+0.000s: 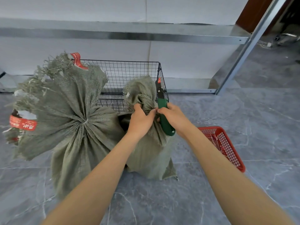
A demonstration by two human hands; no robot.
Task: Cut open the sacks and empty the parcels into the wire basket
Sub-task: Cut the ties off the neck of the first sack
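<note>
Two grey-green woven sacks stand on the floor in front of a black wire basket [129,70]. The large sack [69,127] on the left is tied shut at its neck and carries red labels. The smaller sack [151,153] stands at the centre. My left hand [140,119] grips its bunched neck just below the frayed top. My right hand [174,117] holds a green-handled knife [164,114] with its blade pointing up beside that neck. The fingertips of both hands meet at the tie. No parcels are visible.
A red plastic basket [227,146] with bits of cut string lies on the grey tiled floor to the right. Behind the wire basket runs a metal shelf frame [146,36] against a white wall, with a slanted metal post [246,49] at the right.
</note>
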